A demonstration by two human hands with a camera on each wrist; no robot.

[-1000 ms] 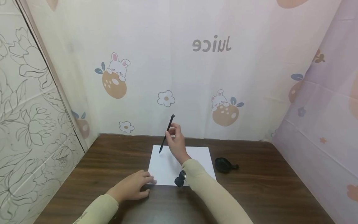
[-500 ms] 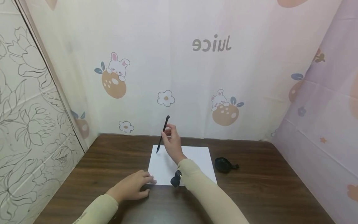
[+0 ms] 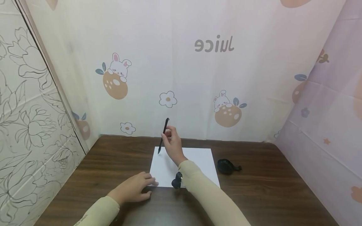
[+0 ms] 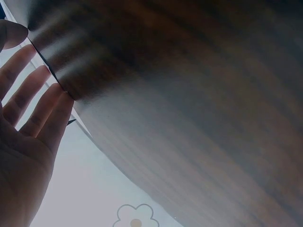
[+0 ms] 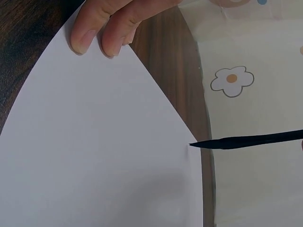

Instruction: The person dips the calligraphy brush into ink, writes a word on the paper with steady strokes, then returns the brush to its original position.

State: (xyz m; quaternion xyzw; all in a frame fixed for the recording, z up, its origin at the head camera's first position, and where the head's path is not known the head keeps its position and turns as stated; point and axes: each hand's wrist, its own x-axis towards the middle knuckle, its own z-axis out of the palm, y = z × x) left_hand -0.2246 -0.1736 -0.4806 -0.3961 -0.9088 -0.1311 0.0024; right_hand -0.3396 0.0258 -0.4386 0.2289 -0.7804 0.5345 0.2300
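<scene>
Since the earlier frames, right hand [image 3: 172,145] and brush [image 3: 163,135] have drifted left toward the paper's far-left corner; left hand unchanged.

Head view: right hand pinches the brush mid-shaft, tip down over the far-left corner of the paper [image 3: 198,158]. Left hand [image 3: 133,188] lies flat, fingers straight, on the near-left corner of the paper. Paper sits mid-surface [image 3: 268,188]; a dark dish [image 3: 226,165] just off its right edge. Small black device [image 3: 177,181] under the right sleeve.

Left wrist view: only palm and straight fingers [image 4: 28,123] against the underside-looking wood grain; paper edge hard to make out.

Right wrist view: brush tip [image 5: 196,144] at the very edge of the paper [image 5: 94,165]; whether touching, cannot tell. Left fingertips [image 5: 85,40] press the sheet. Head view cannot resolve this.

Judgement: first stroke about to start; next move calls for lowering the tip gently, sheet held steady.
</scene>
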